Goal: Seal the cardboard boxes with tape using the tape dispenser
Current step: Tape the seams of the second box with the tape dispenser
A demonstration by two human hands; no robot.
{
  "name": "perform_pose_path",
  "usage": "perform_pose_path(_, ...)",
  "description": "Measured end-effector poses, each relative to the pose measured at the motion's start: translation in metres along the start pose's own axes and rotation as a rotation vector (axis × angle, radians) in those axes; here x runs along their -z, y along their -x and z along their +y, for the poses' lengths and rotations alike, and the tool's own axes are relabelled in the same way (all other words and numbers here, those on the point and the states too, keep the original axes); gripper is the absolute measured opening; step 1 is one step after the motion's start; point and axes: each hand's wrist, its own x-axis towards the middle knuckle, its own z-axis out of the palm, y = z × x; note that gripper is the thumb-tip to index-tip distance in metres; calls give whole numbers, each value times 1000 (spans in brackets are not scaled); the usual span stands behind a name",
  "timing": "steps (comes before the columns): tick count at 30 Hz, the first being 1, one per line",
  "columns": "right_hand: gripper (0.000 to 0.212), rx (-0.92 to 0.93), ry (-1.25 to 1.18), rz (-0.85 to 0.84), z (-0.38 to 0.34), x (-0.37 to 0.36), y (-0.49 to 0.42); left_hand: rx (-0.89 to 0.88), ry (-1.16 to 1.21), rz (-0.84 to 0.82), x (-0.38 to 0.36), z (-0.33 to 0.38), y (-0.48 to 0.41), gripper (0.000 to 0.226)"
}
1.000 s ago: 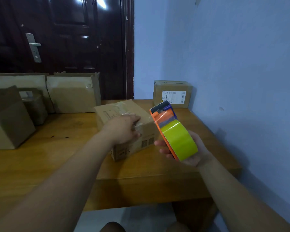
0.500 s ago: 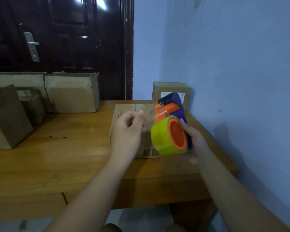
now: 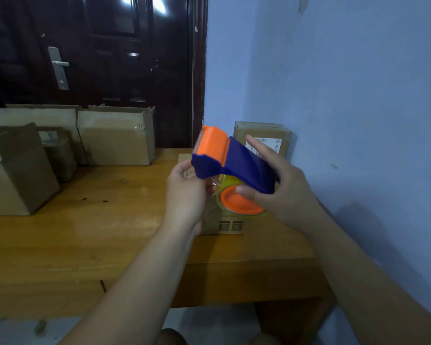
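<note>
An orange and blue tape dispenser (image 3: 230, 163) with a yellowish tape roll (image 3: 237, 204) is held in the air above a small cardboard box (image 3: 225, 224) on the wooden table (image 3: 105, 227). My right hand (image 3: 279, 188) grips the dispenser's blue body, thumb on the orange roll hub, index finger stretched along the top. My left hand (image 3: 187, 192) is curled under the dispenser's front end, its fingers at the tape; whether it pinches the tape end is hidden. The box is mostly covered by both hands.
A sealed box with a white label (image 3: 263, 140) stands at the back against the blue wall. Several cardboard boxes (image 3: 115, 140) stand along the back left, one large box (image 3: 18, 175) at the far left. A dark door (image 3: 105, 58) is behind the table.
My left hand left the box top and came up to the dispenser's front. My right hand turned the dispenser so its blue back faces up and raised it over the box.
</note>
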Motion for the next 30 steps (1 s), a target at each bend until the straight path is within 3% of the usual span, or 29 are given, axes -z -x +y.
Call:
perform_pose_path(3, 74, 23, 54, -66, -9, 5, -4, 26, 64, -12, 9, -1, -1, 14)
perform_pose_path(8, 80, 56, 82, -145, -18, 11, -14, 91, 51, 32, 23, -3, -9, 13)
perform_pose_path(13, 80, 114, 164, -184, -24, 11, -23, 72, 94, 24, 29, -2, -14, 36)
perform_pose_path(17, 81, 137, 203, -176, -25, 13, -28, 112, 107, 57, 33, 9, -11, 19)
perform_pose_path(21, 80, 132, 267, -219, -23, 9, -29, 81, 5, 134, 37, 11, -10, 20)
perform_pose_path(28, 78, 42, 287, -190, -13, 19, -20, 98, 48, 116, 51, 25, -17, 9)
perform_pose_path(30, 79, 44, 368, -205, -6, 24, -19, 52, 27, 188, 59, 26, -18, 6)
